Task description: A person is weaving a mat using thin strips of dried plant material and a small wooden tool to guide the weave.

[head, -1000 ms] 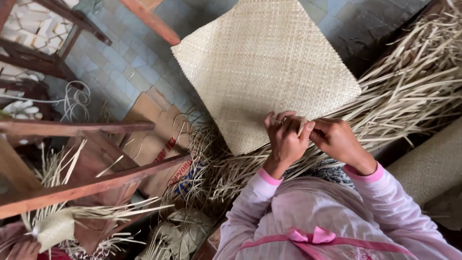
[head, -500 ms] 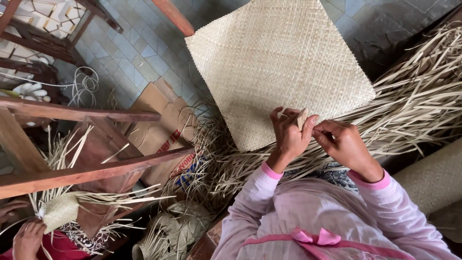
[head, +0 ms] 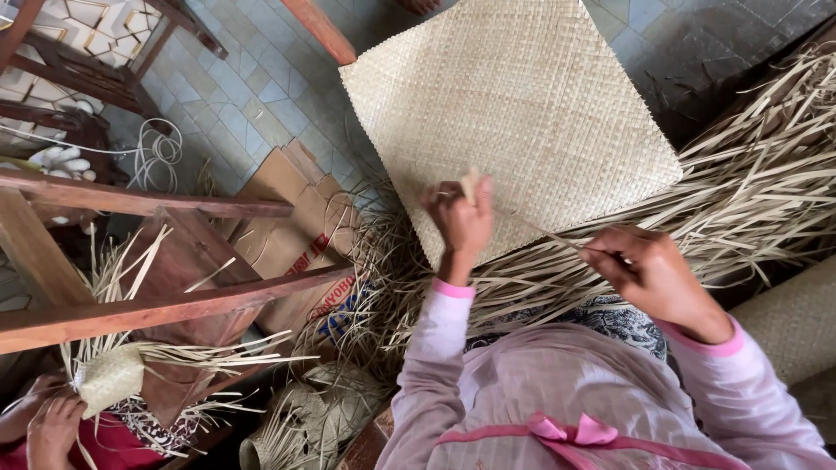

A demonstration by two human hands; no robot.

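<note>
A square woven straw mat (head: pixel 514 104) lies on the tiled floor, with loose unwoven strips fanning from its near edge. My left hand (head: pixel 461 222) is at that edge, fingers pinched on the end of a thin pale strip (head: pixel 544 231). My right hand (head: pixel 649 274) is a little to the right and nearer me. It grips the other part of the same strip, which runs taut between the two hands. Both sleeves are pink.
A thick pile of dry straw strips (head: pixel 758 187) spreads to the right. A wooden frame (head: pixel 148 309) and flattened cardboard (head: pixel 292 231) sit on the left. Another person's hands (head: pixel 48 426) hold a small woven piece (head: pixel 109 379) at bottom left. A rolled mat (head: pixel 797 322) lies at right.
My hands were close together at the mat's edge. They have drawn apart, the right hand moving right and toward me, pulling the strip taut.
</note>
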